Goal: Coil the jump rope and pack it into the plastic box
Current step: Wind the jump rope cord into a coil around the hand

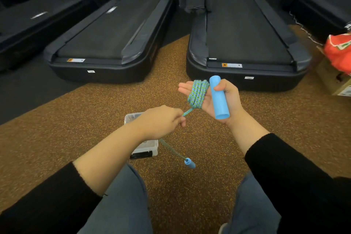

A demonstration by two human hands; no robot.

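Note:
My right hand (226, 99) is held palm up, its thumb pinning one blue handle (219, 99) of the jump rope. Several turns of the blue-green rope (197, 94) are wound around its fingers. My left hand (161, 119) pinches the rope just below the coil, and the strand between the hands is taut. From my left hand the rest of the rope hangs down to the second blue handle (190, 163), which dangles above the floor. The clear plastic box (148, 148) stands on the floor under my left hand, partly hidden by it.
I am over a brown speckled floor (190, 195), my knees in jeans at the bottom. Two black treadmills (106, 43) (245, 43) lie ahead, with more at both sides. A cardboard box with a red-orange bag (338, 53) stands at the right edge.

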